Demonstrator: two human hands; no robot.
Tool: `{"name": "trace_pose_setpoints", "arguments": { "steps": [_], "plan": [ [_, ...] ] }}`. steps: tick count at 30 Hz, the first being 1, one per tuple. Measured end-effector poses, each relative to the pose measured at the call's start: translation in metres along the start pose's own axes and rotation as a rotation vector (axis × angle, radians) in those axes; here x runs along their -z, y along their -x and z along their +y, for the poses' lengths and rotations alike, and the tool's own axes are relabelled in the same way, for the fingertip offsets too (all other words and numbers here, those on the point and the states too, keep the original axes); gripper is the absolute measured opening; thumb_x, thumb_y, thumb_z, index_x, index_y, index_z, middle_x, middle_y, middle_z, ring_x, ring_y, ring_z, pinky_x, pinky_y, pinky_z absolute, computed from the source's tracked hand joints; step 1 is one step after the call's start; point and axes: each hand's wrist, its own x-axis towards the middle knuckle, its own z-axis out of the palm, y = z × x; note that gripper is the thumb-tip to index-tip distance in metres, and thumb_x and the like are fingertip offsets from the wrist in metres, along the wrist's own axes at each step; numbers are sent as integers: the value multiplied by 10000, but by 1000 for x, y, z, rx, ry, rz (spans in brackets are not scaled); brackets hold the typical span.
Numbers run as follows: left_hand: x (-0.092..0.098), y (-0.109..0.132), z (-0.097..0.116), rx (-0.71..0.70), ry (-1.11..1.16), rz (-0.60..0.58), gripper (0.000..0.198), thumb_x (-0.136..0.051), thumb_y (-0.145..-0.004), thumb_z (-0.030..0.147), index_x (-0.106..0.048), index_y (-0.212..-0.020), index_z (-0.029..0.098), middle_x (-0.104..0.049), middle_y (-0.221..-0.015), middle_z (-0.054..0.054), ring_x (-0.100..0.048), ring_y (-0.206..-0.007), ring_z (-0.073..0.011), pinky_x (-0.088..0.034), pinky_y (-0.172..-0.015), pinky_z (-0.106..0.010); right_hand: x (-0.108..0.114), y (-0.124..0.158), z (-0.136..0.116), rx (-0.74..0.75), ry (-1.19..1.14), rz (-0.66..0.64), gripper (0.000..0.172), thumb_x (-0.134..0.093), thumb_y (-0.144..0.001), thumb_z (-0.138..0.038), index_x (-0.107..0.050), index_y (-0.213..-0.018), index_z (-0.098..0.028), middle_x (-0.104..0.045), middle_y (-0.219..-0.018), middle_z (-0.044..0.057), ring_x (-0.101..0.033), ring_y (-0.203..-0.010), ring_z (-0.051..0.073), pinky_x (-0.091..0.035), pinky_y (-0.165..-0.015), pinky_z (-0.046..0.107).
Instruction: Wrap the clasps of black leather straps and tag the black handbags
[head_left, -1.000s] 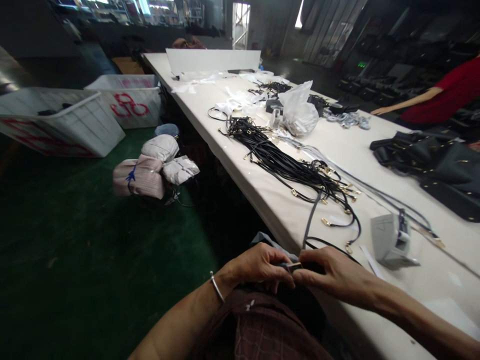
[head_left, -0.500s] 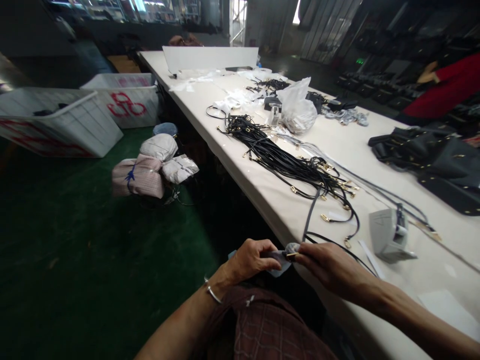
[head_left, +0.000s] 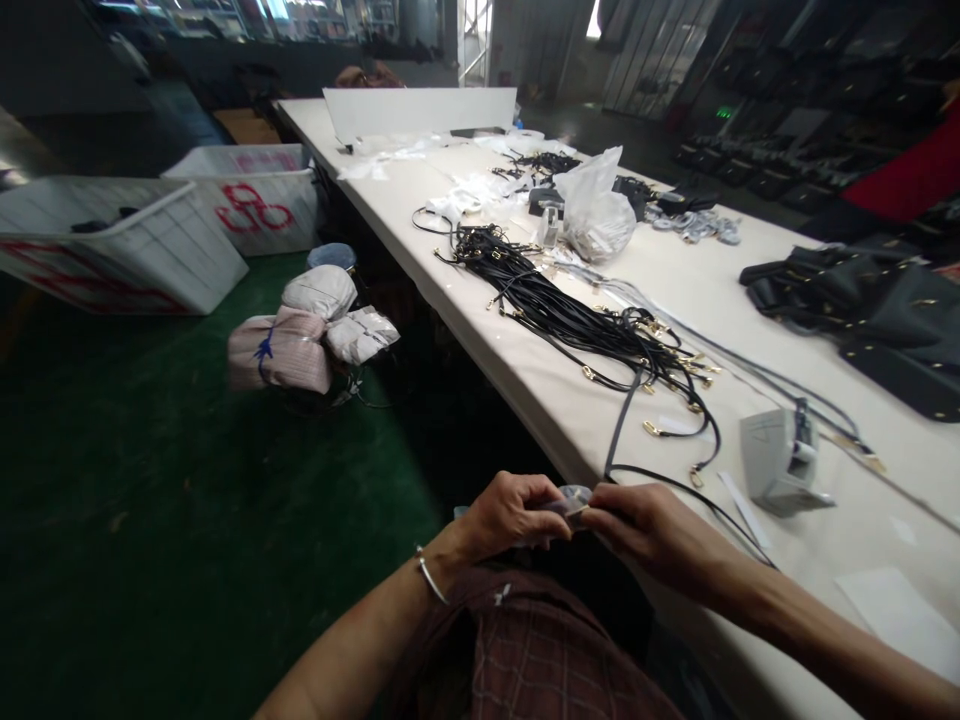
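Both hands meet low, by the near edge of the desk (head_left: pixel 517 370). Left hand (head_left: pixel 511 515): thumb and fingers pinched on a small wrapped piece (head_left: pixel 574 496), clear film showing around it. Right hand (head_left: pixel 649 520) pinches the same piece from the other side; the fingertips hide much of it, so I cannot tell what the film covers.

Containers. Nearer white bin (head_left: pixel 169 250), far left on the green floor: red marks on its side, something dark lying inside. Second bin (head_left: pixel 292 215) just behind, red lettering on its wall; contents out of my sight. Blue bucket (head_left: pixel 332 257) near the desk's side, inside unclear. In front of it, wrapped bundles, one pinkish (head_left: pixel 296 350) and bound with a blue tie.

On the desk: clear plastic bag (head_left: pixel 596 215), standing with its top gathered, pale stuff inside that I cannot identify. Beside it, a long heap of black straps (head_left: pixel 570 315) with gold clips. Tape dispenser (head_left: pixel 771 460) to the right, pale roll seated in it. Black bags (head_left: pixel 885 295) lie piled beyond.
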Motion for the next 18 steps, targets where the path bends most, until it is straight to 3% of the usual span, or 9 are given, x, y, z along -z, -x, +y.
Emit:
{"name": "trace_pose_setpoints", "arguments": {
  "steps": [2, 5, 7, 9, 11, 13, 15, 18],
  "plan": [
    [-4, -2, -1, 152, 162, -97, 435, -834, -638, 426, -700, -918, 121, -681, -711, -27, -583, -519, -119, -438, -484, -222, -3, 2, -3, 129, 241, 21, 336, -404, -974, -402, -663, -891, -206, -684, -774, 55, -577, -646, 158, -371, -597, 272],
    [-9, -2, -1, 154, 205, -133, 415, -833, -632, 405, -706, -911, 125, -671, -714, -25, -589, -555, -124, -437, -501, -223, -8, 3, -2, 135, 403, 56, 319, -401, -965, -365, -656, -873, -197, -676, -760, 69, -562, -614, 162, -337, -563, 279],
    [-7, 1, 0, 50, 116, -79, 346, -822, -667, 391, -723, -871, 130, -669, -727, -24, -589, -624, -121, -441, -568, -221, -5, 4, 4, 27, 278, 14, 312, -474, -937, -430, -655, -834, -198, -664, -717, 49, -555, -608, 155, -336, -549, 264],
    [1, 6, 2, -34, 12, -22, 291, -806, -706, 383, -736, -836, 131, -677, -747, -26, -580, -672, -119, -431, -618, -214, 3, 6, 15, -131, 12, -112, 400, -535, -891, -559, -640, -789, -187, -635, -645, 26, -529, -561, 133, -334, -511, 238],
    [12, 10, 1, -28, -29, -14, 281, -782, -738, 392, -741, -828, 128, -684, -747, -27, -565, -657, -112, -417, -606, -209, 14, 11, 26, -241, -230, -232, 542, -516, -849, -695, -622, -787, -167, -605, -601, 14, -461, -483, 100, -301, -450, 217],
    [22, 11, -2, 5, -29, -28, 298, -774, -742, 405, -744, -846, 128, -692, -753, -26, -562, -645, -111, -420, -601, -210, 23, 15, 32, -274, -356, -267, 655, -459, -820, -787, -628, -842, -154, -605, -615, 16, -408, -448, 80, -272, -418, 209],
    [25, 10, -8, -1, -31, -49, 334, -780, -734, 428, -753, -884, 131, -716, -806, -35, -596, -714, -130, -451, -679, -226, 26, 18, 32, -274, -357, -228, 681, -447, -812, -804, -642, -853, -153, -612, -627, 20, -400, -454, 79, -268, -419, 211],
    [14, 4, -15, 13, 29, -93, 419, -783, -723, 489, -763, -918, 119, -738, -874, -68, -636, -817, -173, -474, -785, -267, 20, 19, 18, -229, -158, -149, 555, -464, -881, -685, -667, -789, -176, -639, -640, 27, -466, -514, 103, -314, -477, 228]
  ]
}}
